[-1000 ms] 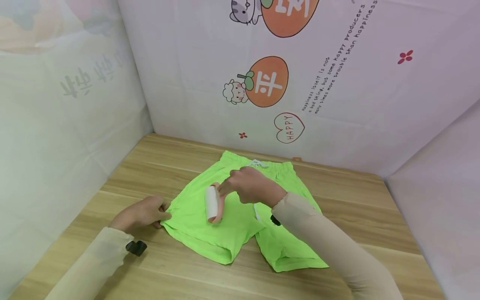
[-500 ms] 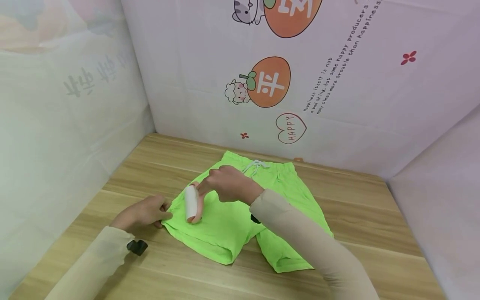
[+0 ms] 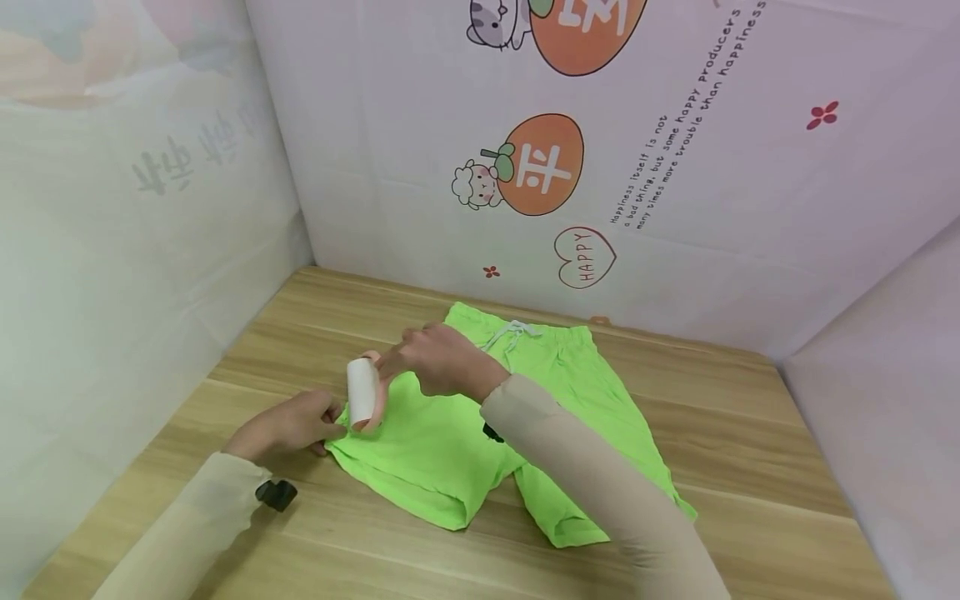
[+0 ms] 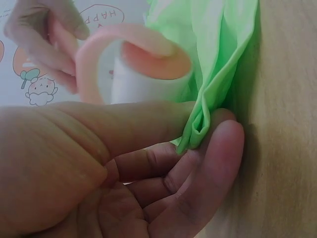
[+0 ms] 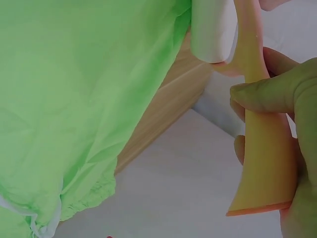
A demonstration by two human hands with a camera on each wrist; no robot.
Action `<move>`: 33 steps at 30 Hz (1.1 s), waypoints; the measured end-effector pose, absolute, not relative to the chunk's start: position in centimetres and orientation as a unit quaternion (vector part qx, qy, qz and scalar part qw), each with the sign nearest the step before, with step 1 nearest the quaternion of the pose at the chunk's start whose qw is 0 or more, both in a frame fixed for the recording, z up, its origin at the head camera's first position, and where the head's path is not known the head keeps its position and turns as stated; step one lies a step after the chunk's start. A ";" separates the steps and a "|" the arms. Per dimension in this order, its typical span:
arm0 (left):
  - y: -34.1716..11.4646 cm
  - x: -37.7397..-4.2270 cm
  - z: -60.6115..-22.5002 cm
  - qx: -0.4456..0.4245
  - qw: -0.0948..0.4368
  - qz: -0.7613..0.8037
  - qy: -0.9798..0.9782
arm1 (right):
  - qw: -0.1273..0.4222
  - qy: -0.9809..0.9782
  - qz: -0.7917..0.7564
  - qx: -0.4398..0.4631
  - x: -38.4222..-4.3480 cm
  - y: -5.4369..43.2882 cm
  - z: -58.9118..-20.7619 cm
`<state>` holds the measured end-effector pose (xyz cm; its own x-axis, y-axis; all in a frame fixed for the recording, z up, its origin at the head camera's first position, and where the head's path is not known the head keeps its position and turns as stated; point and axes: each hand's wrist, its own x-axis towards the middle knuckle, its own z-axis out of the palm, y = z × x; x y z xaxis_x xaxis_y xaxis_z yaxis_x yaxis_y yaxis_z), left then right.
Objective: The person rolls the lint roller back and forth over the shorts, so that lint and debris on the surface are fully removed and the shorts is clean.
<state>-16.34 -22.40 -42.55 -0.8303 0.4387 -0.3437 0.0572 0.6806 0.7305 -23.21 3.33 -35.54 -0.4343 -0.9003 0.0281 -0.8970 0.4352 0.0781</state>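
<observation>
Neon green shorts (image 3: 435, 450) with a white drawstring (image 3: 512, 329) lie spread on the wooden table. My left hand (image 3: 296, 425) pinches the hem corner of the left leg; in the left wrist view the folded cloth sits between thumb and fingers (image 4: 223, 148). My right hand (image 3: 438, 358) grips the pink handle of a lint roller (image 3: 362, 392). The roller's white cylinder is at the outer edge of the left leg, just above my left hand. In the right wrist view, thumb and fingers wrap the handle (image 5: 267, 158).
The wood-grain table (image 3: 720, 433) meets a white printed curtain wall (image 3: 420, 150) behind, with more white sheeting at left (image 3: 150, 250) and right (image 3: 885, 350). A black wrist strap piece (image 3: 276, 494) hangs by the left sleeve.
My right hand has moved the lint roller leftward across the left leg, from its middle to the outer edge. My left hand keeps its pinch on the corner of the shorts.
</observation>
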 end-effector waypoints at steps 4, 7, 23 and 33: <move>-22.3 -16.3 -42.6 0.138 0.255 0.368 0.883 | 0.015 -0.854 -0.016 0.521 -23.7 3.9 -36.3; -22.3 -16.2 -42.6 0.136 0.255 0.372 0.882 | 0.011 -0.860 -0.005 0.510 -24.1 4.8 -36.7; -22.3 -16.2 -42.7 0.143 0.256 0.374 0.880 | 0.006 -0.889 -0.007 0.458 -25.1 11.3 -36.2; -22.2 -16.3 -42.6 0.142 0.260 0.372 0.879 | -0.006 -0.895 0.034 0.445 -25.6 16.5 -36.3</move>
<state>-16.29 -22.23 -42.65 -0.8239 0.4438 -0.3524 0.0561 0.6827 0.7286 -25.64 16.46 -36.33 -0.6041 -0.7967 0.0200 -0.7959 0.6019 -0.0652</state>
